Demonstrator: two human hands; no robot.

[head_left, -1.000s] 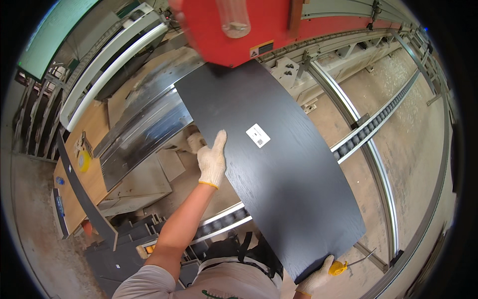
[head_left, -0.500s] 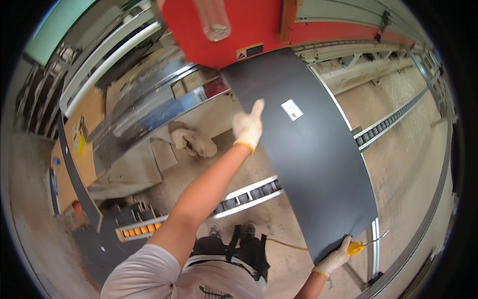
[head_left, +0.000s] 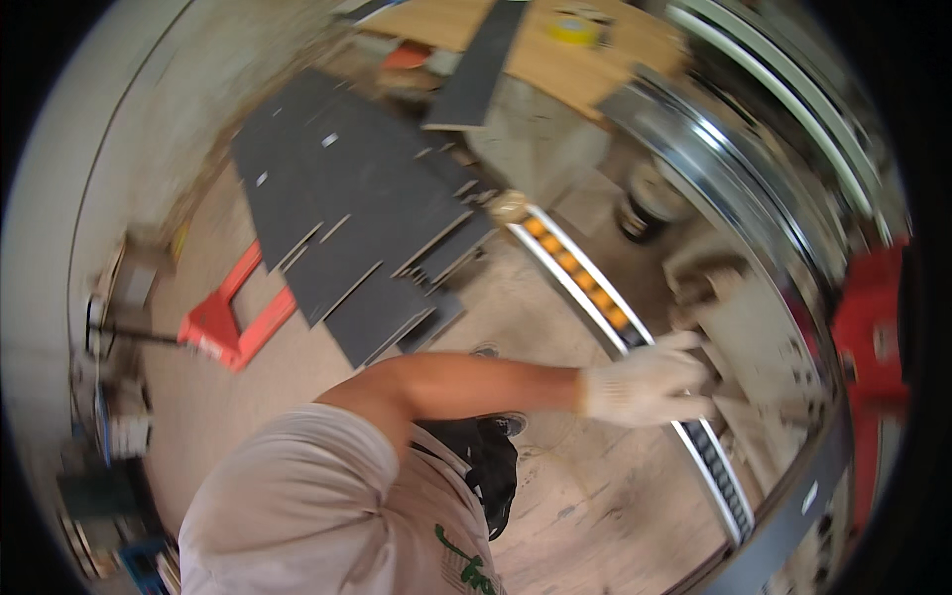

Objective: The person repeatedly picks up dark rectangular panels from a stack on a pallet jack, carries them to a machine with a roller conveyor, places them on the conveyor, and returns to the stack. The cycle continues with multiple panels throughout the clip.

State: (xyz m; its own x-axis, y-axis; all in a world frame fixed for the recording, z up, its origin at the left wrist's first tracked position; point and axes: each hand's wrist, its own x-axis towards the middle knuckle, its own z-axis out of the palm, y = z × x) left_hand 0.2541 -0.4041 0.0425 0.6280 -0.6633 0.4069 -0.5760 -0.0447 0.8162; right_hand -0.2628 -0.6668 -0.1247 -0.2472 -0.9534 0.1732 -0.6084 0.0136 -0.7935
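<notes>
My left hand (head_left: 650, 384), in a whitish knitted glove, reaches out over a roller track (head_left: 585, 283) with orange and dark rollers. Its fingers are apart and somewhat blurred, and I see nothing held in them. The dark grey panel (head_left: 783, 545) with a white label lies at the lower right, away from this hand. My right hand is out of the picture.
Stacked dark boards (head_left: 347, 188) with uneven ends lie at the left, beside a red pallet jack (head_left: 213, 332). Beyond the track are a dark bucket (head_left: 640, 218) and a wooden tabletop (head_left: 635, 45) with yellow tape (head_left: 573, 31). Red machinery (head_left: 873, 332) stands far right.
The view has swung left, bringing the stacked boards and pallet jack into sight. My left hand has come away from the dark panel; my right hand has left the picture.
</notes>
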